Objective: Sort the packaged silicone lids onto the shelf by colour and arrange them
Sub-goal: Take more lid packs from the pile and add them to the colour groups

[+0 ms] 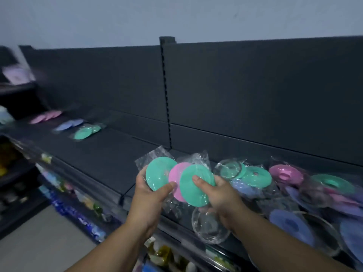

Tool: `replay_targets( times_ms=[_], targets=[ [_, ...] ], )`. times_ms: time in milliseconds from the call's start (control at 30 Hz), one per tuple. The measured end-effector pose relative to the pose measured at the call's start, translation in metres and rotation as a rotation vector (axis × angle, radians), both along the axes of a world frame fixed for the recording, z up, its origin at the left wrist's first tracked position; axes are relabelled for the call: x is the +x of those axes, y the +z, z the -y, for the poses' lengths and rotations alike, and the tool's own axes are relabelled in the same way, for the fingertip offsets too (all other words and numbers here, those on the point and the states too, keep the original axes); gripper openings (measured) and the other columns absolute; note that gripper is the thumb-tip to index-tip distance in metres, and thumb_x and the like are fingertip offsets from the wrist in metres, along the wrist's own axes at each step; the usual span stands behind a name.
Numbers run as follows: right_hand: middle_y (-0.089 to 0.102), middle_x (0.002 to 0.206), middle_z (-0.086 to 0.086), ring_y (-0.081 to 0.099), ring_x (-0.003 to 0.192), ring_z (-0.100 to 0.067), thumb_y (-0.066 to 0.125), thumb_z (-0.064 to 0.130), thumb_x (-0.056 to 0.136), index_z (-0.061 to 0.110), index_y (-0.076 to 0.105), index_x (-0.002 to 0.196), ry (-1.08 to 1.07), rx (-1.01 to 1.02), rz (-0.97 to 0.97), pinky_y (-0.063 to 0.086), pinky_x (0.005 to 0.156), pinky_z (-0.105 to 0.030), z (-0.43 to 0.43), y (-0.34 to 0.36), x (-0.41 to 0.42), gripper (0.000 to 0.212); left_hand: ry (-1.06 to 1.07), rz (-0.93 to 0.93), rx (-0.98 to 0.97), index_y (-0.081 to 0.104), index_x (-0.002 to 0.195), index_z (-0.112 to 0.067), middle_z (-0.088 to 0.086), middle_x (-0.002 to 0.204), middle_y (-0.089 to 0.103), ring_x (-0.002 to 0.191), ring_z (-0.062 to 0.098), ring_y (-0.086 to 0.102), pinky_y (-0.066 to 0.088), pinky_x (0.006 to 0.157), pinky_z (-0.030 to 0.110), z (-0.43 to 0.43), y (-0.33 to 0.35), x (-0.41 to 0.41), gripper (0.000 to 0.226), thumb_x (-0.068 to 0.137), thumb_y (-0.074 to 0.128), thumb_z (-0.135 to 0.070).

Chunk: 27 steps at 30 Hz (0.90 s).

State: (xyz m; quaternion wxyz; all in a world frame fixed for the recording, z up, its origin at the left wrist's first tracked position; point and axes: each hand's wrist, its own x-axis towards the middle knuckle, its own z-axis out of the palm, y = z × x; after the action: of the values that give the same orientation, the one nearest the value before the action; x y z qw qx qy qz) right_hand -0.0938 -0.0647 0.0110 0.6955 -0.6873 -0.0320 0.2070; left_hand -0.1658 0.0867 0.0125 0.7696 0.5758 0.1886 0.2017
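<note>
My left hand (149,195) grips a green packaged lid (158,171) in crinkled clear wrap. My right hand (218,193) holds a second green lid (194,191), its thumb pressed on the face. A pink lid (176,179) is wedged between the two green ones; which hand holds it I cannot tell. All three hover over the dark shelf (102,154). Far left on the shelf lie sorted groups: pink lids (46,116), blue lids (68,124), green lids (85,132). A mixed heap of packaged lids (294,189) covers the shelf at right.
A clear lid (210,226) lies at the shelf's front edge below my right hand. Lower shelves hold packaged goods (78,213). A slotted upright (167,91) splits the dark back panel. Pale floor (39,242) shows at lower left.
</note>
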Motion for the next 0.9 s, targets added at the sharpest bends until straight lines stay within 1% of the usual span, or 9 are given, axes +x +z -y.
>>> replay_targets(
  times_ms=[67, 167, 233, 333, 467, 600, 700, 767, 900],
  targets=[
    [0.072, 0.088, 0.003, 0.072, 0.075, -0.020, 0.076, 0.040, 0.076, 0.026, 0.062, 0.097, 0.058, -0.049, 0.019, 0.060, 0.069, -0.046, -0.030, 0.008, -0.017, 0.029, 0.061, -0.008, 0.036, 0.044, 0.127, -0.030, 0.004, 0.113, 0.064, 0.099, 0.026, 0.066, 0.058, 0.074, 0.037, -0.029, 0.000, -0.020, 0.064, 0.080, 0.069, 0.006],
    [0.072, 0.087, 0.004, 0.072, 0.074, -0.017, 0.076, 0.040, 0.076, 0.024, 0.062, 0.095, 0.132, -0.080, 0.057, 0.060, 0.069, -0.044, -0.082, 0.014, -0.044, 0.028, 0.139, 0.000, 0.028, 0.044, 0.126, -0.029, 0.005, 0.113, 0.064, 0.101, 0.025, 0.065, 0.056, 0.086, 0.043, -0.085, 0.001, -0.055, 0.063, 0.080, 0.068, 0.007],
    [0.073, 0.091, -0.001, 0.072, 0.077, -0.019, 0.076, 0.039, 0.076, 0.022, 0.062, 0.098, 0.174, -0.079, 0.043, 0.060, 0.068, -0.045, -0.123, 0.014, -0.062, 0.031, 0.192, -0.009, 0.037, 0.046, 0.126, -0.028, 0.004, 0.112, 0.065, 0.101, 0.024, 0.065, 0.055, 0.087, 0.043, -0.126, 0.003, -0.081, 0.063, 0.079, 0.068, 0.008],
    [0.072, 0.095, -0.007, 0.071, 0.076, -0.021, 0.074, 0.036, 0.080, 0.014, 0.062, 0.102, 0.226, -0.070, -0.002, 0.057, 0.055, -0.030, -0.207, 0.016, -0.099, 0.034, 0.292, 0.015, 0.037, 0.049, 0.125, -0.023, 0.006, 0.110, 0.066, 0.099, 0.024, 0.065, 0.055, 0.085, 0.040, -0.207, 0.003, -0.133, 0.060, 0.079, 0.067, 0.011],
    [0.070, 0.101, -0.008, 0.068, 0.086, -0.023, 0.070, 0.038, 0.084, 0.014, 0.061, 0.100, 0.272, -0.037, -0.099, 0.058, 0.061, -0.031, -0.317, 0.005, -0.133, 0.030, 0.411, -0.007, 0.046, 0.048, 0.127, -0.021, 0.008, 0.111, 0.066, 0.100, 0.026, 0.064, 0.054, 0.085, 0.042, -0.305, -0.005, -0.195, 0.060, 0.080, 0.066, 0.010],
    [0.068, 0.107, -0.014, 0.067, 0.086, -0.028, 0.063, 0.033, 0.090, 0.010, 0.062, 0.102, 0.329, 0.001, -0.214, 0.058, 0.061, -0.034, -0.408, -0.010, -0.159, 0.026, 0.518, -0.023, 0.064, 0.048, 0.125, -0.020, 0.009, 0.111, 0.065, 0.101, 0.029, 0.063, 0.053, 0.089, 0.047, -0.381, -0.008, -0.246, 0.058, 0.079, 0.066, 0.010],
    [0.067, 0.110, -0.013, 0.069, 0.090, -0.029, 0.063, 0.032, 0.091, 0.012, 0.059, 0.111, 0.368, 0.012, -0.263, 0.056, 0.056, -0.032, -0.461, -0.020, -0.169, 0.029, 0.572, -0.044, 0.054, 0.048, 0.125, -0.018, 0.010, 0.109, 0.064, 0.099, 0.029, 0.064, 0.056, 0.078, 0.040, -0.427, -0.012, -0.268, 0.056, 0.080, 0.066, 0.010],
    [0.068, 0.108, -0.013, 0.070, 0.089, -0.029, 0.065, 0.031, 0.089, 0.013, 0.060, 0.110, 0.383, 0.005, -0.264, 0.056, 0.055, -0.030, -0.491, -0.024, -0.170, 0.028, 0.607, -0.055, 0.049, 0.048, 0.125, -0.017, 0.010, 0.109, 0.064, 0.098, 0.030, 0.064, 0.055, 0.073, 0.035, -0.453, -0.017, -0.273, 0.056, 0.080, 0.066, 0.011],
    [0.070, 0.099, -0.012, 0.069, 0.080, -0.026, 0.066, 0.024, 0.089, 0.011, 0.063, 0.102, 0.398, -0.004, -0.242, 0.057, 0.057, -0.031, -0.546, -0.026, -0.155, 0.018, 0.636, -0.087, 0.020, 0.046, 0.127, -0.017, 0.009, 0.108, 0.063, 0.099, 0.030, 0.063, 0.055, 0.074, 0.037, -0.505, -0.028, -0.258, 0.057, 0.080, 0.066, 0.010]
  ],
)
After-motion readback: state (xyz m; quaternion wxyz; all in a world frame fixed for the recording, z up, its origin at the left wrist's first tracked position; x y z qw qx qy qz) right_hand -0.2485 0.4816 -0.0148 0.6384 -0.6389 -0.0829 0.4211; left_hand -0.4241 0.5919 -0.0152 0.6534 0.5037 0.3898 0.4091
